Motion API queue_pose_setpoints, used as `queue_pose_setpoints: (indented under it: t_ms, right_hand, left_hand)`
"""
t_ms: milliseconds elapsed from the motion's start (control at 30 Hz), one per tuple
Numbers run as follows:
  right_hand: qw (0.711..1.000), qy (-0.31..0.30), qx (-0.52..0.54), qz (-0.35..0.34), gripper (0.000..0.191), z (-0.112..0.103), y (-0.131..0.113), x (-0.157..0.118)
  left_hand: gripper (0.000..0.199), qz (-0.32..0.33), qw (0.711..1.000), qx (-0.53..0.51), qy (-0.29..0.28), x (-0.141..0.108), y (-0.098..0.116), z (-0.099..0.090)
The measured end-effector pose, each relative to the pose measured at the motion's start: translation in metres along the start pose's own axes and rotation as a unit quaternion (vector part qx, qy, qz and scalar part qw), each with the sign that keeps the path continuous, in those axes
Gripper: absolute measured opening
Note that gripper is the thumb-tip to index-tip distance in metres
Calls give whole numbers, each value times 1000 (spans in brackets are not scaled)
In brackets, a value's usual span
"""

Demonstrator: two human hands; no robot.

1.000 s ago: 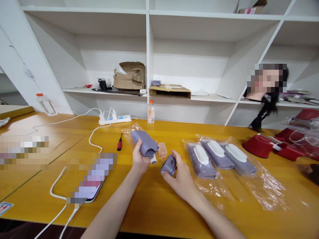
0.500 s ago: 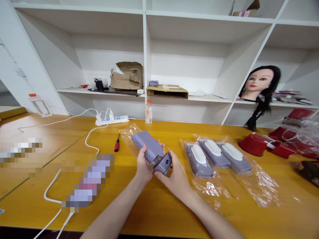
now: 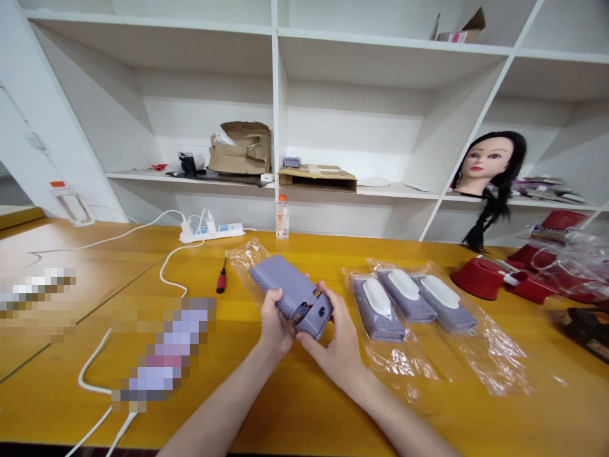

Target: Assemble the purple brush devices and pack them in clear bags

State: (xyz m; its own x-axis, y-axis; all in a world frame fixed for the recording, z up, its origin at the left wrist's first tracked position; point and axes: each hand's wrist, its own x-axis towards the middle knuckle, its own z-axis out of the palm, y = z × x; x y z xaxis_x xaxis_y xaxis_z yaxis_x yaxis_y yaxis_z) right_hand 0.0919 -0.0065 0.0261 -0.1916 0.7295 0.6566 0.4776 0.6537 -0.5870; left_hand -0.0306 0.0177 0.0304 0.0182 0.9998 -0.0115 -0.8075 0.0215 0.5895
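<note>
At the far left of the wooden tabletop (image 3: 133,266), a flat object (image 3: 35,289) was obscured by pixelation; a second pixelated shape (image 3: 166,355) lay nearer the hands, with a white cable (image 3: 80,374) led beside it. One red-handled screwdriver (image 3: 221,280) was seen before the white shelving (image 3: 356,35). The purple housing (image 3: 280,282) was grasped by the left hand (image 3: 276,327), whose fingers were partly hidden beneath it. At its open end, one end piece (image 3: 316,317) was gripped by the right hand (image 3: 342,343); the inner parts in the gap were too small to be made out. Rightward, three purple units (image 3: 378,325) were enclosed in clear plastic (image 3: 409,362). One mannequin head (image 3: 485,162) was shelved above red parts (image 3: 478,277), partly covered and not countable
</note>
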Motion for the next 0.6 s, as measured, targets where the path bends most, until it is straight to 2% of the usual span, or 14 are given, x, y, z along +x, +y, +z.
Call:
queue_pose_setpoints:
  t_ms: [133, 300, 600]
  right_hand:
    - [1000, -11, 15, -4, 68, -4, 0, 0]
    - [999, -15, 16, -30, 62, -6, 0, -2]
    - [997, 38, -40, -45, 61, -3, 6, -8]
  left_hand:
    - [50, -6, 1000, 18, -17, -1, 4, 3]
    - [48, -10, 999, 41, 1, 0, 2, 3]
    - [50, -13, 999, 18, -41, -3, -8, 1]
